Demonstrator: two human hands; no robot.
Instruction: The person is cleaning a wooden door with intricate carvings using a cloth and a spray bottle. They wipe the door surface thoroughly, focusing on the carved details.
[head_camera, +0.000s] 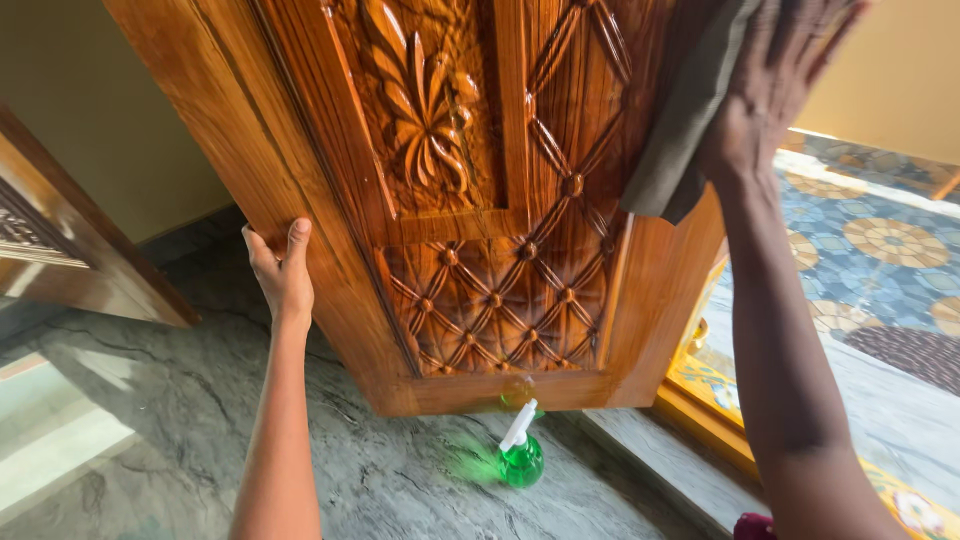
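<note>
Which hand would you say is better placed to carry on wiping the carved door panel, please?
Right, I would say. The right hand already presses the grey cloth flat against the carved door. The left hand grips the door's edge and has no cloth.

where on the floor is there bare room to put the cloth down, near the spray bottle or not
Bare grey marble floor lies left of the green spray bottle, beyond the left hand gripping the carved wooden door. Right of the bottle is tighter: the stone threshold and yellow frame. The right hand presses the grey cloth on the door.
</note>
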